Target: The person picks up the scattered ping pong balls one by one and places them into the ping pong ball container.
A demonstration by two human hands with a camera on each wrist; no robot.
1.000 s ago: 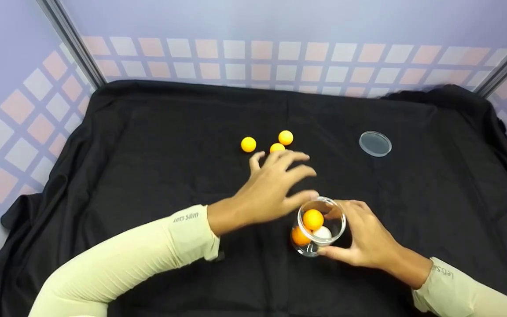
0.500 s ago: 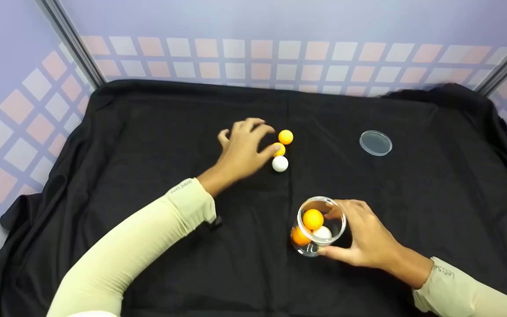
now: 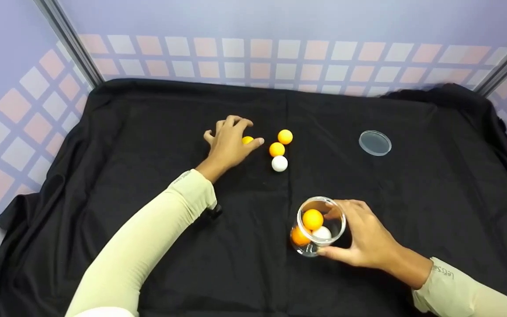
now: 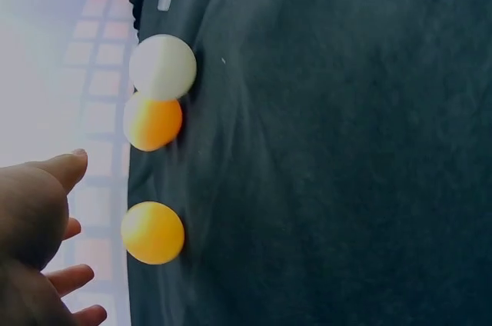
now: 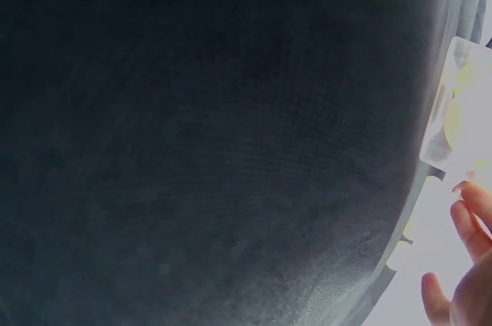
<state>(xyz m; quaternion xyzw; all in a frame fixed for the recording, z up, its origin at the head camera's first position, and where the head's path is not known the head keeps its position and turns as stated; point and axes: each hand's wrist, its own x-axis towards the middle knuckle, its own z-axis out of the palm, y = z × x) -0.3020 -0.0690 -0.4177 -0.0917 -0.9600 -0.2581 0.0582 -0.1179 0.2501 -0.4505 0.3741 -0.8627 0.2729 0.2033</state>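
Note:
In the head view my left hand hovers over the cloth, fingers spread. An orange ping-pong ball shows between its thumb and forefinger; the left wrist view shows that ball apart from the fingers. To the right lie two more orange ping-pong balls, a nearer one and a farther one, with a white ping-pong ball in front. My right hand grips a clear plastic jar from its right side. Inside sit orange balls and a white ball.
A clear round lid lies flat at the back right. Black cloth covers the table, with folds along its left side. Tiled-pattern walls and metal corner posts stand behind.
My left hand has moved left and away from the jar's rim to the leftmost orange ball, uncovering the white ball. My right hand and the jar have stayed put.

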